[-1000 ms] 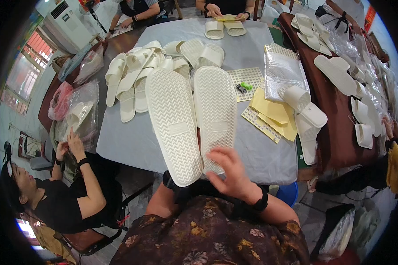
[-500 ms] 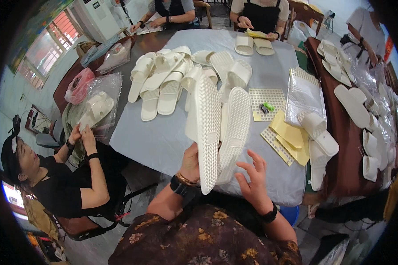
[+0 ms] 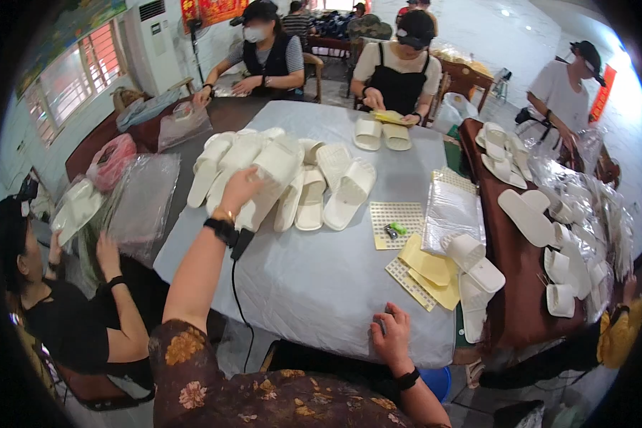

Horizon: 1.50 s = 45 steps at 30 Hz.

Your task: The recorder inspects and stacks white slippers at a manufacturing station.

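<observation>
My left hand (image 3: 241, 191) stretches over the grey-covered table to the pile of white slippers (image 3: 217, 160). Its fingers close at a white slipper (image 3: 274, 165), which is smeared by motion; the exact grip is partly hidden. Near the front edge of the table is my right hand (image 3: 392, 334), its fingers loosely bent and apart with nothing in them. More white slippers (image 3: 349, 191) lie to the right of the pile. A dark cable (image 3: 240, 314) hangs down below my left wrist.
On the right lie sticker sheets (image 3: 396, 222), yellow paper (image 3: 429, 260), a silvery bubble envelope (image 3: 453, 217) and slippers (image 3: 474, 271). Bagged slippers fill a brown bench (image 3: 524, 285). At left, a co-worker's hand holds a slipper (image 3: 77, 207) near plastic bags (image 3: 144, 203). Others work across the table.
My left hand has carried the slipper pair from in front of me away to the pile at the left. My right hand has dropped toward the table edge. The view has tilted up.
</observation>
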Available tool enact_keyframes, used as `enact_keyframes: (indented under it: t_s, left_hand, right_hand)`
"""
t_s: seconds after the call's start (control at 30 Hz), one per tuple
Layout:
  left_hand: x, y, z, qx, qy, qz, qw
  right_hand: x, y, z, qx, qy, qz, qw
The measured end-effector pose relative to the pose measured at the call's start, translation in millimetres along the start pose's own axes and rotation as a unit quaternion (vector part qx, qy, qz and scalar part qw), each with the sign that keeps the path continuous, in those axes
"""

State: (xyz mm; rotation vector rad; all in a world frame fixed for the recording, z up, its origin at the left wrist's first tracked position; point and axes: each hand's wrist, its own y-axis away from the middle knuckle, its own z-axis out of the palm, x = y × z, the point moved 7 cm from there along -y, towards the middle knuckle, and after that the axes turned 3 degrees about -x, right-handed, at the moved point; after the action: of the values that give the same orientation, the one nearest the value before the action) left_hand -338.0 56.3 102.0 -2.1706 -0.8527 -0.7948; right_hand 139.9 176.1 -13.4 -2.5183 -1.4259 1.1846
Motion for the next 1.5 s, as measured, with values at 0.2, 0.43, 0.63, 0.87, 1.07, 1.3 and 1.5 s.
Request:
enact_keyframes:
  t_s: [0.2,0.43,0.63,0.87,1.07,1.3,1.5]
  left_hand:
    - [14,107,73,0.066,-0.107,0.086,0.988]
    - [-3,251,100,-0.001,-0.144,0.038,0.989]
    - [-8,268,102,0.003,-0.109,0.032,0.994]
    - [-1,271,103,-0.005,-0.162,0.028,0.986]
    - [10,271,101,-0.003,-0.146,0.009,0.989]
    - [10,276,89,0.026,-0.166,-0.007,0.986]
    - [16,272,95,0.01,-0.157,-0.018,0.987]
  right_hand:
    - [20,3,5,0.025,-0.005,-0.003,1.0]
    - [35,4,-17,0.026,-0.171,0.03,0.984]
    - [91,3,-144,0.175,-0.14,0.092,0.97]
    - [174,-56,-295,0.304,-0.235,0.163,0.909]
    - [262,-102,-360,0.281,0.064,0.16,0.944]
    - [345,-134,-341,0.19,-0.127,0.282,0.932]
    - [380,-142,-355,0.2,-0.191,0.289,0.917]
